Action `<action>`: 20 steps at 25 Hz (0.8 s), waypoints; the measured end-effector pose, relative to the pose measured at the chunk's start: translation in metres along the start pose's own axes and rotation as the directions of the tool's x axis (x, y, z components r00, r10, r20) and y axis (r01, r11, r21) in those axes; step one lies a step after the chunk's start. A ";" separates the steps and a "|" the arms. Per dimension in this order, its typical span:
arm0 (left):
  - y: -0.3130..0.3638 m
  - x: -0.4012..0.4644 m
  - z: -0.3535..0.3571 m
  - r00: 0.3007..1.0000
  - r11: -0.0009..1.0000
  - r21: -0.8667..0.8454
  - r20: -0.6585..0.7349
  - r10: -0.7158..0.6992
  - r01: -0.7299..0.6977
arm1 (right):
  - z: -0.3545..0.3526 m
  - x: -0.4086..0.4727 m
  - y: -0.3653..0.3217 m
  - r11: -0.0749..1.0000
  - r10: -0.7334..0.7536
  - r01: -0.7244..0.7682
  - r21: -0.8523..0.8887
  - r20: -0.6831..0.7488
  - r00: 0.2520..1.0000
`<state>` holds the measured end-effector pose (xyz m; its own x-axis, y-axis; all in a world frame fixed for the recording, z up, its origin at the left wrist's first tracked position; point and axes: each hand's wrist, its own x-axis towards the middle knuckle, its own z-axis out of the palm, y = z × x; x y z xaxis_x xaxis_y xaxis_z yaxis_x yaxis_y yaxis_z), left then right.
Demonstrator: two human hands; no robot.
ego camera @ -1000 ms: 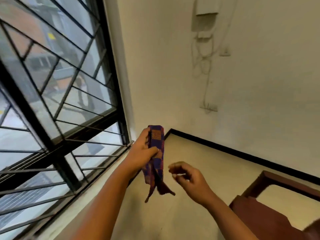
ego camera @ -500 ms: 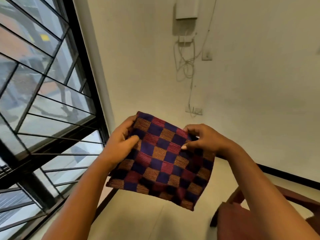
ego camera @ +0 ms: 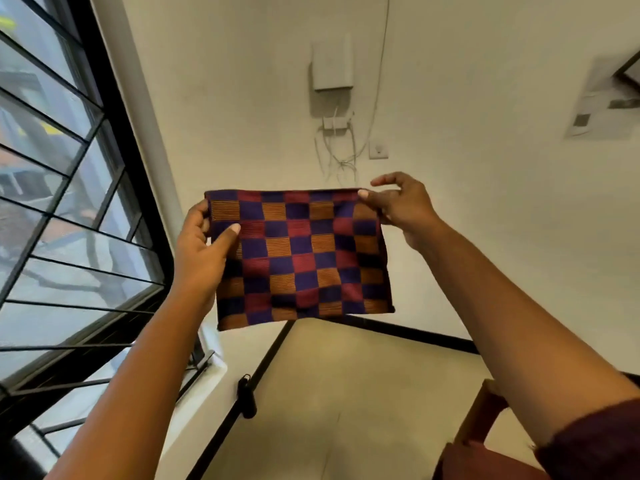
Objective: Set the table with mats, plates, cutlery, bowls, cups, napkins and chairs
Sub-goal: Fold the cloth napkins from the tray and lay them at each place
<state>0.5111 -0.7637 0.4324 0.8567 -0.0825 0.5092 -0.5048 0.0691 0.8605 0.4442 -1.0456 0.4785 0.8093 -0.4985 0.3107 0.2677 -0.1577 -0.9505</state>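
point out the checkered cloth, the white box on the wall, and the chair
checkered cloth (ego camera: 298,258), head view: middle of the spread fabric, held at its top corners.
white box (ego camera: 332,64), head view: centre of its front face, on the wall above the cables.
chair (ego camera: 485,415), head view: upright wooden post at lower right.

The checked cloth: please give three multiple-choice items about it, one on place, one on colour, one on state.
1. Where is the cloth?
A. on a table
B. in the air before the wall
C. on the chair

2. Which colours are its squares?
A. green and white
B. black and yellow
C. purple, red and orange

3. How is it held?
A. spread flat by both hands
B. crumpled in one hand
C. draped over an arm

Key: 1 B, the wall shows behind it, nothing under it. 2 C, the checks show these. 3 A, the left hand and right hand pinch its upper corners.
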 end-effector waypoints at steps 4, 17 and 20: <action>0.019 0.021 0.018 0.997 0.990 0.137 0.075 0.037 -0.047 | 0.015 0.007 -0.046 0.985 0.071 -0.073 0.154 0.022 0.997; 0.034 0.015 0.034 0.941 0.848 0.438 0.285 0.184 -0.299 | 0.053 -0.029 -0.083 0.977 -0.184 0.206 -0.059 0.269 0.946; 0.041 0.019 0.028 0.927 0.817 0.462 0.302 0.221 -0.345 | 0.062 -0.029 -0.092 0.852 -0.382 0.434 -0.293 0.220 0.898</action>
<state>0.5038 -0.7905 0.4775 0.6507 -0.3616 0.6677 -0.7572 -0.3749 0.5350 0.4284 -0.9634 0.5569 0.7389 -0.1998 0.6435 0.4263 -0.6009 -0.6761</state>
